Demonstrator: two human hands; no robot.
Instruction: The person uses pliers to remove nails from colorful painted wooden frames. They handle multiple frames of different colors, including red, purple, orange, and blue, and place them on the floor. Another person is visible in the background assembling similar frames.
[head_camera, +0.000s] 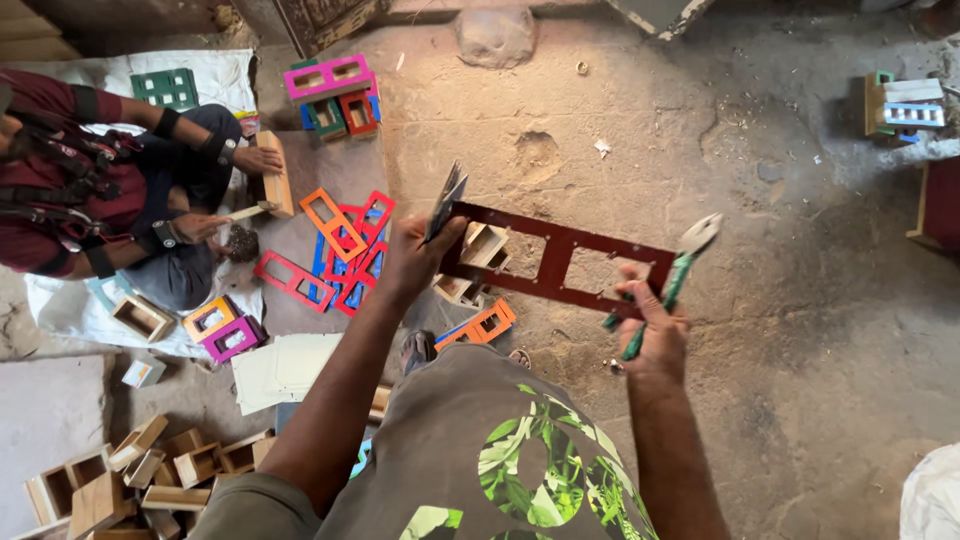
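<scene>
Left hand (412, 262) grips a dark card (444, 203) and the brown frame (560, 262). Right hand (652, 325) clasps frame and pliers (672, 282). Open wooden boxes (478, 262) below sit half hidden.

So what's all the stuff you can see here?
Long frame: one, dark red, held between both hands.
Pliers: one, green handles, in the right hand.
Thin dark piece: one, grey, in the left hand.
Flat frames: a pile, red, blue and orange, on the floor left of centre.
Painted boxes: a stack, pink, green, red, blue, at the top.
Bare wooden boxes: many, tan, bottom left.
Co-worker: one, seated at left, dark red sleeves.
White sheets: a few, on the floor.
Left hand: closed on frame.
Right hand: gripping pliers.
</scene>
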